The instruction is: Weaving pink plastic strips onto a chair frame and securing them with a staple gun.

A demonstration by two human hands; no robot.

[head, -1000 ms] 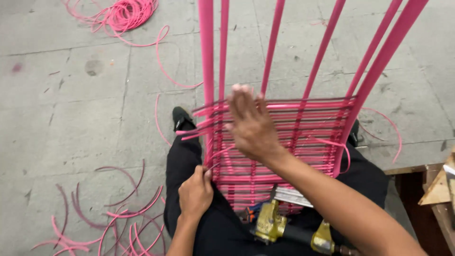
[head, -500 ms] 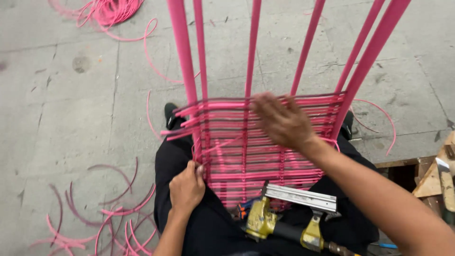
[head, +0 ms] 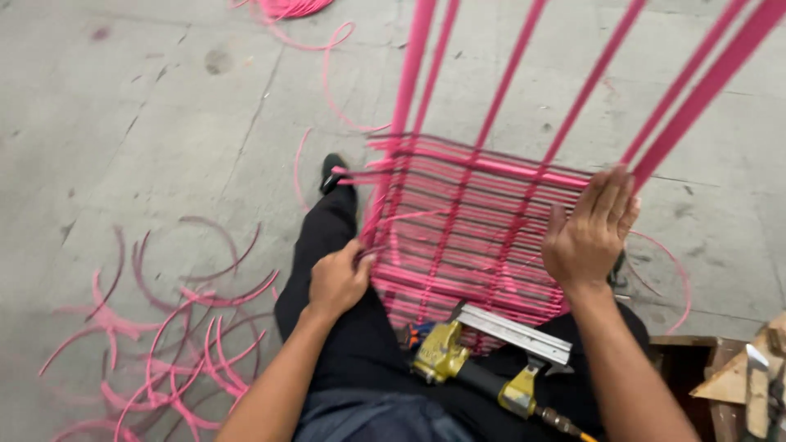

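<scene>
- I'm mid-weave on the pink woven frame point(head: 475, 237), which rests across my lap with its uprights rising away from me.
- My left hand point(head: 337, 282) is curled shut at the frame's left edge, pinching a pink strand point(head: 364, 254) there.
- My right hand point(head: 591, 233) lies open, fingers together, flat against the frame's right side, holding nothing.
- Next, I judge, the strand needs pulling snug and fixing; the yellow staple gun point(head: 483, 356) lies just below the frame on my lap.
- No packages, labels or signs show; cut pink strips point(head: 164, 327) litter the floor left of the frame.

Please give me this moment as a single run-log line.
left hand: grips left edge of pink woven-strand frame | right hand: flat on right edge | yellow metal nail gun: on lap
</scene>
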